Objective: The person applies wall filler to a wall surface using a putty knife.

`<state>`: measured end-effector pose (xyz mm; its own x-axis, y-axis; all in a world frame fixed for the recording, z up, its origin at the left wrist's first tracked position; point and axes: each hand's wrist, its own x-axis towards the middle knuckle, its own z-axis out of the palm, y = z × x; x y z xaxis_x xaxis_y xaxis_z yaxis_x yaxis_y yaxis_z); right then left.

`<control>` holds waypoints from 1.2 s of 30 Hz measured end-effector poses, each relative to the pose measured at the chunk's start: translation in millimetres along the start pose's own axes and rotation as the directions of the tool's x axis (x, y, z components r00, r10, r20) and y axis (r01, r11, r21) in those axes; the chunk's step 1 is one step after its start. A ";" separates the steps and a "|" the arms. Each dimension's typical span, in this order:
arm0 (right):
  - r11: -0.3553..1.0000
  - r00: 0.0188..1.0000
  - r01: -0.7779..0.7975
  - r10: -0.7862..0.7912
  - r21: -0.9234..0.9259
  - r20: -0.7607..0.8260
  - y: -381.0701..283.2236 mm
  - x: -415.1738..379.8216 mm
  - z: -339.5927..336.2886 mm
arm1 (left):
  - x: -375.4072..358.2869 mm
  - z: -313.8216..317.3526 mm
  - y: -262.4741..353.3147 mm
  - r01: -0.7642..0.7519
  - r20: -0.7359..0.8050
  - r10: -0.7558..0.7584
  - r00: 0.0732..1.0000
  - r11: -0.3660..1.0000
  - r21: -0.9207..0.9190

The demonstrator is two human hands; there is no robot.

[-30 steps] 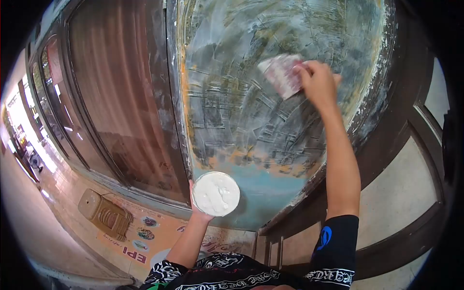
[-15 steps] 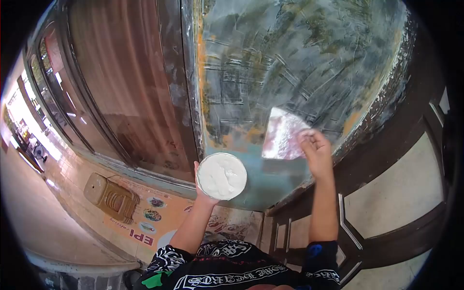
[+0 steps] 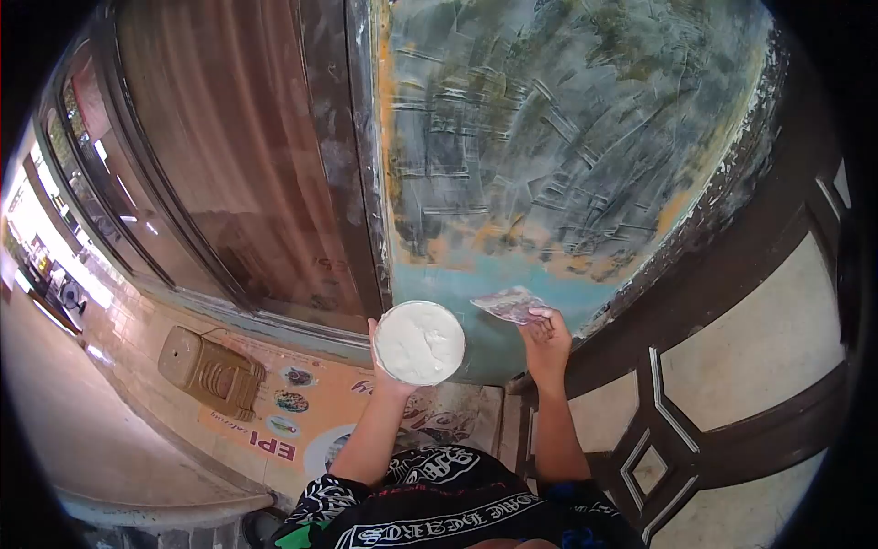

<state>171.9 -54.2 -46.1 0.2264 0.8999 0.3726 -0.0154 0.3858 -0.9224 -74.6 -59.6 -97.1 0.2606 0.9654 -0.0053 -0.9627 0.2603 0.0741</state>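
Observation:
A round tub of white paste (image 3: 420,343) rests in my left hand (image 3: 390,379), whose fingers wrap round its left and lower side. The paste has an uneven surface. To its right, my right hand (image 3: 547,337) pinches a thin, pale, smeared sheet (image 3: 508,304) by its right edge. The sheet is tilted, seen at a shallow angle, in front of the wall's turquoise lower part. Above both hands is the wall (image 3: 530,137), with grey, streaky patches and orange areas along its edges.
A brown-framed window (image 3: 229,165) with a curtain behind it stands at the left. On the floor, a tan plastic stool (image 3: 212,373) lies on an orange printed banner (image 3: 315,403). Dark wood with pale panels (image 3: 759,352) lines the right side.
My right hand has moved left and down with the sheet, which has turned from facing me to a flatter angle. The tub has barely moved.

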 end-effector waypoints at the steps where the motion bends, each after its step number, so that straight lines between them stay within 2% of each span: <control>1: 1.000 1.000 0.002 -0.002 0.001 0.003 6.8 -0.3 -2.4 | -0.8 -0.3 0.9 -0.008 -0.018 0.008 1.000 1.000 0.007; 4: 1.000 1.000 -0.022 0.022 -0.007 0.010 14.9 -2.9 -5.6 | -6.0 -1.6 5.9 0.008 -0.013 -0.008 1.000 1.000 0.012; 5: 0.973 0.973 -0.224 0.226 0.053 -0.050 15.0 -4.9 -4.0 | -6.5 -2.2 6.9 -0.007 -0.017 0.007 1.000 1.000 0.020; 6: 0.904 0.901 -0.410 0.422 0.124 -0.098 14.2 -6.3 -1.9 | -6.3 -2.1 7.6 -0.021 -0.019 0.021 1.000 0.999 0.029; 9: 0.838 0.859 -0.495 0.511 0.229 -0.013 51.7 -16.8 1.0 | -6.6 -3.7 12.8 -0.032 -0.035 0.032 0.999 0.999 0.023; 10: 0.837 0.858 -0.498 0.513 0.228 -0.008 66.8 -20.7 0.2 | -7.1 -3.0 14.4 -0.050 -0.048 0.052 0.997 0.997 0.051; 12: 0.757 0.880 -0.441 0.469 0.482 0.070 85.3 -28.2 0.8 | -10.2 -5.2 17.1 -0.055 -0.020 0.056 0.998 0.998 0.032; 16: 0.732 0.892 -0.412 0.445 0.542 0.077 80.9 -36.3 8.6 | -16.0 -12.3 22.4 -0.074 -0.069 0.078 0.995 0.996 0.058; 18: 0.952 0.963 -0.252 0.264 0.171 -0.049 63.4 -33.5 15.6 | -15.6 -16.2 23.9 -0.055 -0.021 0.055 0.998 0.998 0.028; 19: 0.951 0.963 -0.254 0.265 0.175 -0.039 52.3 -32.3 19.7 | -16.1 -15.1 24.4 -0.051 -0.008 0.051 0.999 0.998 0.034; 21: 0.990 0.993 -0.112 0.107 0.082 0.058 29.1 -32.5 25.8 | -15.6 -12.4 25.0 -0.059 -0.002 0.059 0.998 0.997 0.046; 22: 0.990 0.992 -0.116 0.111 0.084 0.066 19.5 -32.6 29.2 | -15.5 -7.8 24.0 -0.058 0.005 0.058 0.998 0.997 0.054; 24: 0.994 0.992 0.097 -0.093 -0.042 0.090 0.7 -32.3 38.9 | -16.0 1.6 23.8 -0.079 -0.013 0.080 0.997 0.996 0.037; 25: 0.995 0.991 0.097 -0.092 -0.039 0.097 -11.3 -32.9 43.5 | -16.6 4.8 24.1 -0.061 -0.004 0.062 0.998 0.998 0.023; 27: 0.920 0.940 0.317 -0.273 -0.230 0.202 -34.3 -34.7 50.6 | -18.9 7.2 24.9 -0.035 0.046 0.035 0.998 0.999 -0.006; 28: 0.920 0.939 0.319 -0.274 -0.228 0.208 -42.3 -36.6 50.7 | -19.4 8.5 24.7 -0.041 0.047 0.041 0.998 0.999 -0.008; 30: 0.788 0.817 0.525 -0.359 -0.322 0.452 -51.9 -40.7 51.2 | -19.6 12.2 25.5 -0.012 0.074 0.011 0.997 1.000 0.009; 31: 0.789 0.815 0.525 -0.359 -0.319 0.455 -52.9 -39.5 53.9 | -19.1 14.6 23.7 -0.017 0.082 0.016 0.997 1.000 0.013; 33: 0.664 0.600 0.722 -0.460 -0.196 0.655 -55.5 -32.7 61.4 | -22.5 20.2 22.9 -0.002 0.097 0.001 0.995 1.000 0.002; 34: 0.664 0.598 0.722 -0.460 -0.194 0.656 -59.9 -32.6 63.7 | -23.8 21.2 22.3 0.019 0.109 -0.018 0.994 1.000 -0.009; 36: 0.550 0.515 0.792 -0.369 -0.266 0.773 -70.3 -34.0 67.3 | -23.1 16.5 21.8 0.029 0.140 -0.026 0.990 0.999 -0.021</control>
<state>99.7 -98.2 12.9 -0.6309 0.4786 0.6107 0.4296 0.8709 -0.2387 -100.4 -76.4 -78.9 0.2929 0.9470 0.1320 -0.9561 0.2883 0.0530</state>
